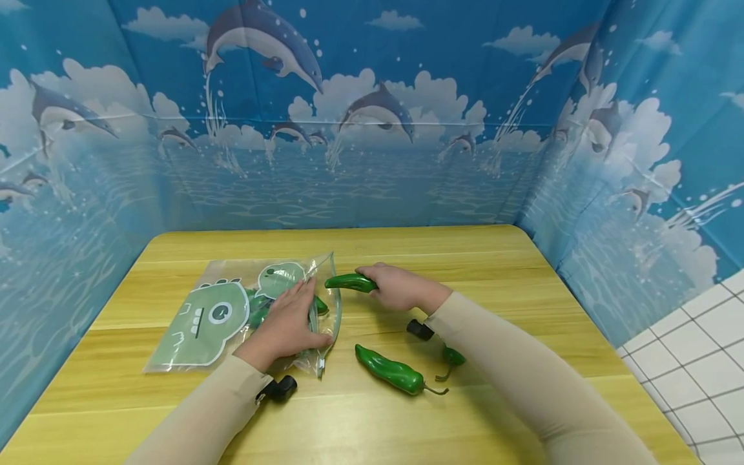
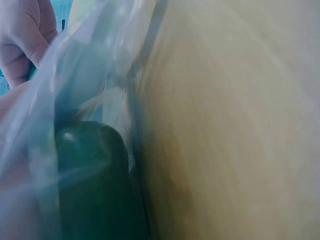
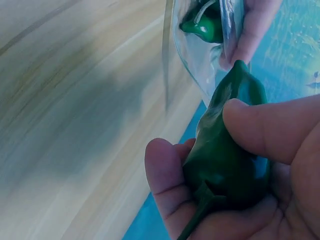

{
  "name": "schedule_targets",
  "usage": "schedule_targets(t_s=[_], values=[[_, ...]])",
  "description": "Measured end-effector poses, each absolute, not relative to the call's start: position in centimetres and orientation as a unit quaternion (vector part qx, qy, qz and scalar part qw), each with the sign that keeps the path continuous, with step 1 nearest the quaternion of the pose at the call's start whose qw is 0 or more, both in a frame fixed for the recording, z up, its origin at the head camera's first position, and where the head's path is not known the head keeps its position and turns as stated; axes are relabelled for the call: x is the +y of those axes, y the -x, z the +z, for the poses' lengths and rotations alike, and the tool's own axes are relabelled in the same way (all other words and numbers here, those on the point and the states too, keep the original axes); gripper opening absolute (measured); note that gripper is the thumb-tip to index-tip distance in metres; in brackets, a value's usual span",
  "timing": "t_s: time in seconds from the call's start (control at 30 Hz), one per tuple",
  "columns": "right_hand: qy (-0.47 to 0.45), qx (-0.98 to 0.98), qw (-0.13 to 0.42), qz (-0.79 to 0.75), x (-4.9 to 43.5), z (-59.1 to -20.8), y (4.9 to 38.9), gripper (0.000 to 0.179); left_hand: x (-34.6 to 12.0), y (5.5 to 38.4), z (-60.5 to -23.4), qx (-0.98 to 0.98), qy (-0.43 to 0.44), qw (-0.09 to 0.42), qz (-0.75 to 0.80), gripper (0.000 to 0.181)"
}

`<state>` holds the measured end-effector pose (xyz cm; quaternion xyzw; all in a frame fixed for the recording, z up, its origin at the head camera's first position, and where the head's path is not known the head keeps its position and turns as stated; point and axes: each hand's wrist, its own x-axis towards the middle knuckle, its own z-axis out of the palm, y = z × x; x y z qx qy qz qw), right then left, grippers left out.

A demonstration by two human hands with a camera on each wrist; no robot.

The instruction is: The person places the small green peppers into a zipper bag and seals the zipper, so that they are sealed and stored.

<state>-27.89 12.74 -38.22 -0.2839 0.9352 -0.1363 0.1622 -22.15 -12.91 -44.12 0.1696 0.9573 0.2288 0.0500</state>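
Note:
A clear zip bag [image 1: 180, 345] printed with green dinosaur figures lies flat, its mouth towards the right. My left hand [image 1: 289, 320] rests on it near the mouth, fingers straight and thumb spread. Green peppers [image 1: 256, 313] show inside, partly covered by that hand; one pepper's end [image 2: 92, 170] fills the lower left wrist view behind the film. My right hand [image 1: 398, 287] holds another green pepper [image 3: 225, 165] between thumb and curled fingers. Its tip points left at the bag's mouth, and its stem lies by my palm.
One green pepper [image 1: 392, 370] lies on the wooden table [image 1: 325, 426] before the bag's mouth. A second pepper [image 1: 452, 356] is partly hidden by my right forearm. A dolphin-print curtain [image 1: 360, 181] stands behind the table and along its sides.

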Motion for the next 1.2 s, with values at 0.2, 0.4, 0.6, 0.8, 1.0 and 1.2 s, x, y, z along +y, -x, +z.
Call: schedule_targets(t_s=[0.2, 0.4, 0.6, 0.8, 1.0, 1.2], values=[[0.279, 0.938, 0.160, -0.130, 11.5, -38.9, 28.1, 0.059, -12.9, 22.2, -44.2, 0.957, -0.171, 0.051, 0.228, 0.129], [0.272, 0.942, 0.154, -0.121, 10.4, -39.5, 28.3, 0.059, -12.9, 22.3, -44.2, 0.958, -0.171, 0.051, 0.226, 0.129], [0.270, 0.944, 0.153, -0.114, 9.6, -39.9, 28.2, 0.060, -12.9, 22.3, -44.3, 0.958, -0.171, 0.052, 0.223, 0.130], [0.274, 0.943, 0.149, -0.112, 9.2, -40.1, 28.2, 0.061, -13.0, 22.4, -44.4, 0.958, -0.173, 0.052, 0.222, 0.129], [0.289, 0.940, 0.131, -0.121, 8.6, -40.4, 28.2, 0.058, -13.1, 22.3, -44.4, 0.958, -0.177, 0.051, 0.219, 0.128], [0.289, 0.938, 0.127, -0.145, 8.1, -40.7, 28.2, 0.056, -13.0, 22.2, -44.4, 0.958, -0.180, 0.049, 0.218, 0.128]])
